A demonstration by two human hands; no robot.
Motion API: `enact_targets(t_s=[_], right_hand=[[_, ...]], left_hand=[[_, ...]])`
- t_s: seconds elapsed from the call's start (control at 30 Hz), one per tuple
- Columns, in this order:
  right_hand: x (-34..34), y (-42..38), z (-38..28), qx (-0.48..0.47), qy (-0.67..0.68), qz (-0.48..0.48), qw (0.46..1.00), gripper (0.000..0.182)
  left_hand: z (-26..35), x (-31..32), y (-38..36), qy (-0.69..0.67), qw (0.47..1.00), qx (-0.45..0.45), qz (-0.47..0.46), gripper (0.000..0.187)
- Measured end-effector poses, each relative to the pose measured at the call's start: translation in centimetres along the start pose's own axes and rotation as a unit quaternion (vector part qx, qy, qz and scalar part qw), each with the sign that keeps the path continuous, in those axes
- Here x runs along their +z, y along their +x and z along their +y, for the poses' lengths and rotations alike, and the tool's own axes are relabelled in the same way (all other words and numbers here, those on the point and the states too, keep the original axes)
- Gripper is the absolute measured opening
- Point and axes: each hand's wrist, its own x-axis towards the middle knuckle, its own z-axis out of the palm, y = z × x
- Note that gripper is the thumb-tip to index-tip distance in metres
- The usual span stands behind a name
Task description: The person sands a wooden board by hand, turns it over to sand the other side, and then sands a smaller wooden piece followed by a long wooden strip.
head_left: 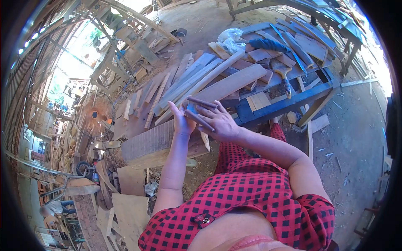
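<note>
Both hands are together at a small dark brown wooden piece [201,102], in front of my body. It shows as two narrow bars with a bluish patch between them; whether they are joined is hidden. My left hand [183,121] is under its left end, thumb sticking up and other fingers mostly hidden behind it. From the right, my right hand [222,123] reaches over the piece, its fingers extending between and across the bars. Just beyond lies a wide pale plank [234,83] on a heap of cut boards.
A blue-edged bench [289,102] bears boards, a paintbrush [284,79], a clear plastic bag [230,39] and dark blue cloth [270,44]. A thick wooden block [150,142] lies near my left forearm. A round fan [96,114] stands left. Another person [54,208] is at far lower left.
</note>
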Motion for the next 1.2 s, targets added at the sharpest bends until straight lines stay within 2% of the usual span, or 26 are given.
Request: enact_targets(t_s=[0.03, 0.1, 0.17, 0.23, 0.3, 0.37, 0.47, 0.57, 0.63, 0.7, 0.87, 0.97, 1.0, 1.03, 1.2], right_hand=[[-0.5, -0.1, 0.5, -0.014, -0.002, -0.015, 1.000, 0.055], [-1.0, -0.9, 3.0, 0.020, -0.030, 0.043, 0.998, 0.056], [-2.3, -1.6, 6.3, 0.083, -0.118, 0.042, 0.989, 0.059], [-4.5, -2.5, 9.6, 0.146, -0.116, 0.096, 0.978, 0.054], [-4.9, -3.9, 14.6, 0.244, -0.157, 0.123, 0.949, 0.051], [-5.9, -4.2, 16.9, 0.325, -0.161, 0.152, 0.919, 0.050], [-5.6, -4.3, 17.7, 0.355, -0.163, 0.172, 0.904, 0.051], [-3.6, -3.3, 14.8, 0.340, -0.175, 0.164, 0.909, 0.053], [-1.7, -2.8, 11.0, 0.239, -0.154, 0.172, 0.943, 0.055], [-1.3, -1.7, 5.9, 0.157, -0.069, 0.130, 0.976, 0.057], [1.1, -0.2, 0.1, -0.037, -0.008, 0.037, 0.999, 0.061], [-0.6, 0.5, 0.5, -0.064, -0.035, -0.008, 0.997, 0.061], [-0.4, 0.1, 1.7, -0.044, -0.087, -0.024, 0.995, 0.063], [-1.2, 0.1, 2.4, -0.015, -0.058, 0.013, 0.998, 0.063], [-4.4, -0.5, 11.1, 0.198, -0.153, 0.051, 0.967, 0.058]], left_hand=[[0.0, 0.1, -0.1, 0.007, 1.000, 0.002, 0.003, 0.088], [0.1, 1.1, -0.8, 0.044, 0.999, 0.008, -0.011, 0.091], [0.1, 1.8, -1.2, 0.080, 0.996, 0.014, -0.027, 0.094], [0.1, 1.9, -1.2, 0.073, 0.997, 0.016, -0.010, 0.095], [0.1, 2.0, -1.2, 0.077, 0.997, 0.019, -0.008, 0.095], [0.0, 2.1, -1.2, 0.083, 0.996, 0.021, -0.008, 0.095], [0.1, 2.2, -1.2, 0.081, 0.997, 0.020, -0.002, 0.095], [0.1, 2.2, -1.1, 0.080, 0.997, 0.020, 0.006, 0.095], [0.1, 2.4, -1.2, 0.069, 0.997, 0.019, 0.005, 0.086], [0.1, 2.4, -1.3, 0.071, 0.997, 0.017, -0.003, 0.086], [0.0, -0.1, -0.1, 0.020, 1.000, 0.012, 0.001, 0.087], [0.1, 0.4, -0.5, 0.007, 1.000, 0.001, 0.016, 0.088], [0.2, 0.9, -0.8, 0.041, 0.999, 0.004, -0.005, 0.089], [0.2, 1.3, -1.0, 0.074, 0.997, 0.006, -0.026, 0.090], [0.1, 2.3, -1.3, 0.078, 0.997, 0.017, 0.003, 0.094]])
